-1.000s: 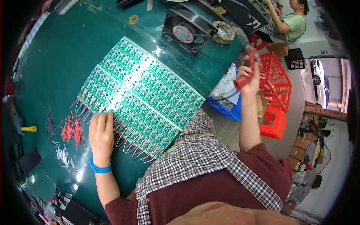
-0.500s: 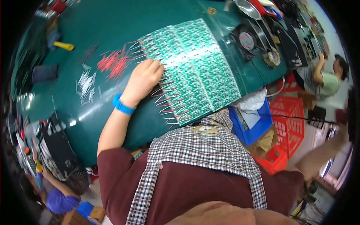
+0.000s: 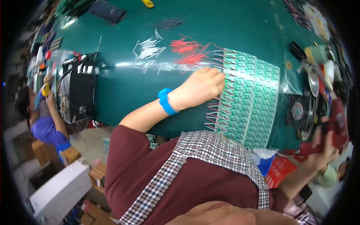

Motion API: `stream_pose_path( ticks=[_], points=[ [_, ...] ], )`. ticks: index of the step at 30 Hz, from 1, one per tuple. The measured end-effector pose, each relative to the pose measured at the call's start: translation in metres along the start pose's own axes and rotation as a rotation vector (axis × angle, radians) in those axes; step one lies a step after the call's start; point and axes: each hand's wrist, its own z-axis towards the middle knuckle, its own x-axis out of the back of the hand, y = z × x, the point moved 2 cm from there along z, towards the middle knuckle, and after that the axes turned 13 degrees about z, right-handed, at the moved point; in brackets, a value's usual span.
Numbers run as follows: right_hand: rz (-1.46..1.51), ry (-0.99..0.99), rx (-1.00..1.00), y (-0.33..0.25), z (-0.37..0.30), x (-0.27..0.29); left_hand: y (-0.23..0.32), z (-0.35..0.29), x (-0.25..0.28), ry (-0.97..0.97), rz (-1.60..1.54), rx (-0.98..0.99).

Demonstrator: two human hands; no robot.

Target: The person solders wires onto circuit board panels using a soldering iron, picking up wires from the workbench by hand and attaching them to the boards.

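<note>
Left hand (image 3: 203,85) rests on the wired edge of the panel (image 3: 249,103), fingers curled downward and bunched together; whether they pinch a lead cannot be told, since the knuckles hide the tips. Right hand (image 3: 327,145) is wrapped round a red tool (image 3: 340,125), well apart from the panel out on the person's right, where blur hides its finer detail. The panel lies flat on the green table (image 3: 120,88), in front of the person, its row of leads (image 3: 212,116) facing left, probably so that this edge stays within the left hand's reach. Loose red wires (image 3: 187,48), white wires (image 3: 149,49) and dark wires (image 3: 169,23) lie beyond that hand in separate heaps, seemingly sorted by colour for picking without searching. Beyond the panel's right side stand a fan (image 3: 297,110) and a metal bowl (image 3: 314,83), perhaps set there to leave the wired side free. Across on the left sits a black box (image 3: 81,95), well apart from both hands.
</note>
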Motion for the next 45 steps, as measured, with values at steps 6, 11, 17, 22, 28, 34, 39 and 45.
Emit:
stream_pose_path(
  ticks=[6,11,17,22,28,34,39,45],
  points=[
    [0.139,0.122,-0.158,0.101,-0.029,-0.075,-0.114,-0.104,-0.039,-0.055,-0.014,0.755],
    [0.114,0.265,-0.24,0.09,-0.052,-0.09,-0.09,-0.121,-0.033,-0.034,-0.08,0.901],
    [0.199,0.187,-0.21,0.086,-0.06,-0.093,-0.082,-0.122,-0.036,-0.009,-0.082,0.881],
    [0.245,0.163,-0.267,0.091,-0.067,-0.089,-0.073,-0.115,-0.037,-0.036,-0.061,0.874],
    [0.214,0.12,-0.268,0.094,-0.068,-0.089,-0.07,-0.122,-0.039,-0.006,-0.132,0.993],
    [0.134,0.135,-0.277,0.091,-0.081,-0.085,-0.05,-0.077,-0.013,0.117,-0.438,0.96],
    [0.069,0.09,-0.38,0.08,-0.102,-0.089,-0.009,-0.001,-0.014,0.087,-0.774,0.402],
    [0.047,0.247,-0.603,0.076,-0.128,-0.098,0.004,0.005,-0.033,-0.067,-0.677,0.36]
  ],
)
